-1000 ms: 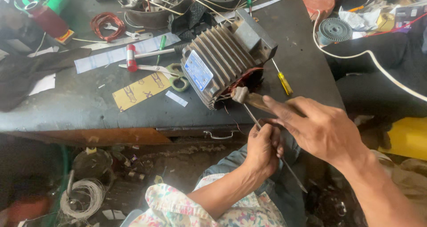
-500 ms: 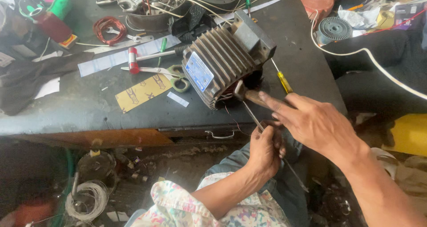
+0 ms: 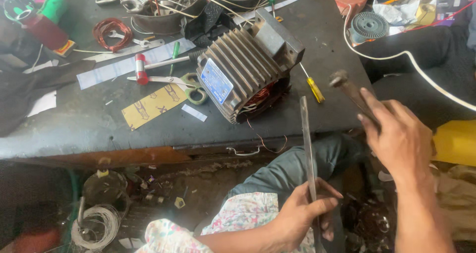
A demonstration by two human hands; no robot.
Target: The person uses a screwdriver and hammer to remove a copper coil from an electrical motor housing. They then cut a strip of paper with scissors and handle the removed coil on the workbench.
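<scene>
Head cam: your left hand grips a long flat metal rod upright, tip aimed twd the finned motor stator at desk edge. Right hand clamps a hammer, raised to the side.

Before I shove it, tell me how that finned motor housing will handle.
The finned motor housing is probably heavy for its size: thick cast metal around copper windings. It lies on its side near the workbench edge, so a push might roll it off. Its ribs should give a good grip.
</scene>
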